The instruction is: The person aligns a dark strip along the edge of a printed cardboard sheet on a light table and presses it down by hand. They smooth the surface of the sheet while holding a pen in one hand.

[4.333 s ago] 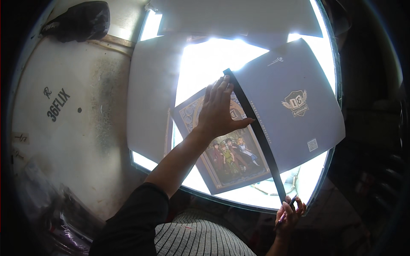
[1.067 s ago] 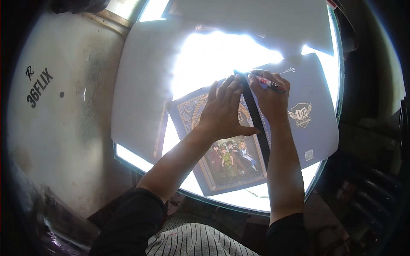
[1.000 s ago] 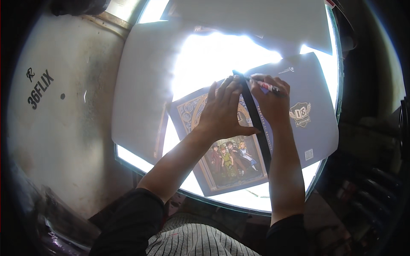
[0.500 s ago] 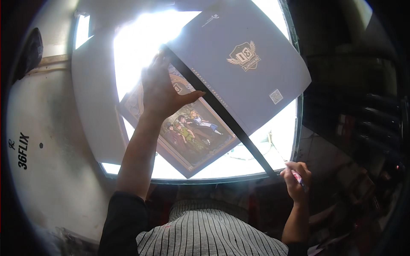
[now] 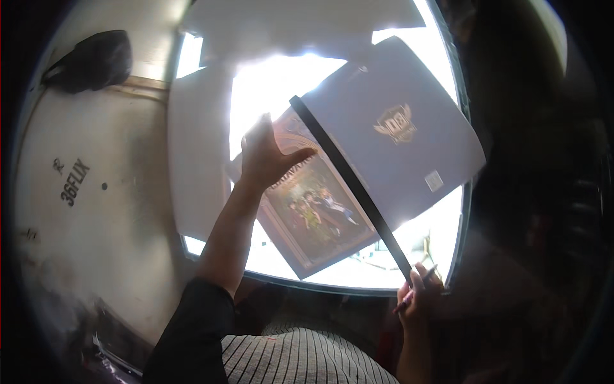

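Note:
A printed cover sheet lies slantwise on a glowing light table (image 5: 281,77). Its illustrated half (image 5: 320,256) is on the left, its plain blue-grey half (image 5: 435,147) on the right. Between the halves runs a long black flat strip (image 5: 345,169), like a straightedge. My left hand (image 5: 262,157) rests over the illustrated half, thumb spread toward the strip's edge and fingers stretched out. At the strip's near end, my right hand (image 5: 417,294) is closed round a slim pen-like tool (image 5: 403,304) with a pinkish body. Its fingers meet the strip's end; whether they grip it is unclear.
A large pale sheet (image 5: 198,147) lies on the table's left part, and another (image 5: 300,29) along the far side. Left of the table is a light board (image 5: 121,243) with a dark object (image 5: 93,61) at its far end. The right side is in shadow.
The whole view has shifted. My left hand has drawn back from the strip's far end. My right hand has come to the strip's near end, and the tool in it has turned.

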Demonstrator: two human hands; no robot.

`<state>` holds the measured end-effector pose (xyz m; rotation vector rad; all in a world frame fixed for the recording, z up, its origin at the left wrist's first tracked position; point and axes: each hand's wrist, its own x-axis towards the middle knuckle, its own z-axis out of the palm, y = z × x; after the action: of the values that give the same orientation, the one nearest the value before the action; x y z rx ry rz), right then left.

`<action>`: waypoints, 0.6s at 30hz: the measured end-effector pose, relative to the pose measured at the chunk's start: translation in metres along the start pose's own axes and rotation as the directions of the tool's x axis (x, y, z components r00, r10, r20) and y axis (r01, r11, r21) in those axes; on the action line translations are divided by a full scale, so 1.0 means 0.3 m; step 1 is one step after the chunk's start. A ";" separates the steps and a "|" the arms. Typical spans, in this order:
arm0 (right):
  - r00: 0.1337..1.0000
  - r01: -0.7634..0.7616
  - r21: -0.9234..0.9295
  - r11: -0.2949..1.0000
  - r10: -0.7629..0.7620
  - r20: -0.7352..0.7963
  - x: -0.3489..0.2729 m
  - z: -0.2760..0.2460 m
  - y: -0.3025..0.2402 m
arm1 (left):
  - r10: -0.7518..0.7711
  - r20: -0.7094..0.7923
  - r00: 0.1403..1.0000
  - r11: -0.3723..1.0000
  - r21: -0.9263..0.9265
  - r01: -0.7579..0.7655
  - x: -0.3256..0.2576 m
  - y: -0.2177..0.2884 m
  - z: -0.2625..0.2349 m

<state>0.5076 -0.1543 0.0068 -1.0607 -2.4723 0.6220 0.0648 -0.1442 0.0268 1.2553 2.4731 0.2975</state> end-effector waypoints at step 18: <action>0.925 -0.376 -0.160 0.913 0.381 0.002 -0.025 0.039 -0.121 | 0.614 -0.603 0.509 0.620 0.768 0.162 0.805 -0.065 -0.632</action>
<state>0.4855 -0.1854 0.0150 -1.6277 -2.3889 0.5626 -0.1568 0.0348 0.1425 2.3050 3.4255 -0.1985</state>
